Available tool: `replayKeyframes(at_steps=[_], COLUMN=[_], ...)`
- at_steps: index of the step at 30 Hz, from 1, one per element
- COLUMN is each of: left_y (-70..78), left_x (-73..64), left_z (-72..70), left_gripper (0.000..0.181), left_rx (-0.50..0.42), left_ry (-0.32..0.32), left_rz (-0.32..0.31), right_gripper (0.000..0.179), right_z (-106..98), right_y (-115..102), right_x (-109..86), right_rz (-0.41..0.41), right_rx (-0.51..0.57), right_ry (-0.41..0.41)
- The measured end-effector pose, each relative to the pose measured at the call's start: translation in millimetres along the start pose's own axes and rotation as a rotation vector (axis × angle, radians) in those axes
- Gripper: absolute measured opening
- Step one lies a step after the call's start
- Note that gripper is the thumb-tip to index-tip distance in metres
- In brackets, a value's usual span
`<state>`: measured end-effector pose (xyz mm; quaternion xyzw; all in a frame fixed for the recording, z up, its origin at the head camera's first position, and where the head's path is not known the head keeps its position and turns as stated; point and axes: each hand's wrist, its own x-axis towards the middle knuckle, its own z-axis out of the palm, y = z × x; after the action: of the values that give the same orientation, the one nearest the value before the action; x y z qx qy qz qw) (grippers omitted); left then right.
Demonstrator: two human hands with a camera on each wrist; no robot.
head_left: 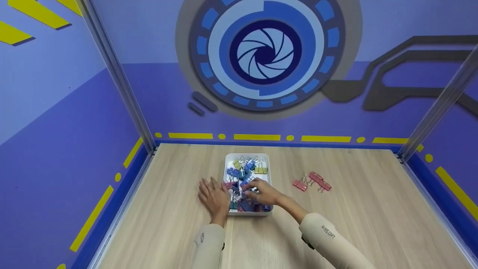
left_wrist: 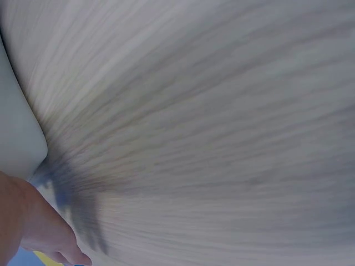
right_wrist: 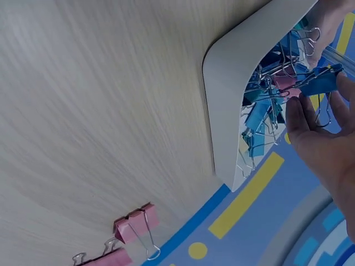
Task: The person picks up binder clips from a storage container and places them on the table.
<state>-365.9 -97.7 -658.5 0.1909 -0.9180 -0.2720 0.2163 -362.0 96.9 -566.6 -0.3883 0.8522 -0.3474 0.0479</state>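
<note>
I'm seeing blue, yellow and pink binder clips (right_wrist: 323, 82), a white tray (head_left: 248, 213), a pale wood-grained tabletop (head_left: 373, 205), beige sleeves (head_left: 336, 243) and purple walls (head_left: 160, 93) bearing yellow dashes (head_left: 257, 137).

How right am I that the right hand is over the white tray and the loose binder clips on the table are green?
Wrong colour: the loose binder clips on the table are pinkish red, not green, as the head view shows. The right hand is over the white tray.

Tray (head_left: 249, 214) left; loose clips (head_left: 316, 178) right
</note>
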Motion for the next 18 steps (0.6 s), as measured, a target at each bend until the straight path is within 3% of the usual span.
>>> replayKeyframes(at_steps=[7, 12, 18], left_y=[1.0, 0.7, 0.7], left_x=[1.6, 2.3, 1.7], left_z=[0.8, 0.4, -1.2], left_gripper=[0.058, 0.058, 0.059], left_rx=[-0.01, -0.007, 0.02], left_ry=[-0.03, -0.031, -0.058], left_rz=[-0.026, -0.024, -0.04], right_gripper=[0.024, 0.024, 0.022], right_z=[-16.9, -40.0, -81.0], right_y=[-1.5, 9.7, 37.2], right_x=[-0.2, -8.6, -40.8], right_rz=[0.02, 0.063, 0.236], right_rx=[0.177, 0.175, 0.04], right_ry=[0.082, 0.231, 0.378])
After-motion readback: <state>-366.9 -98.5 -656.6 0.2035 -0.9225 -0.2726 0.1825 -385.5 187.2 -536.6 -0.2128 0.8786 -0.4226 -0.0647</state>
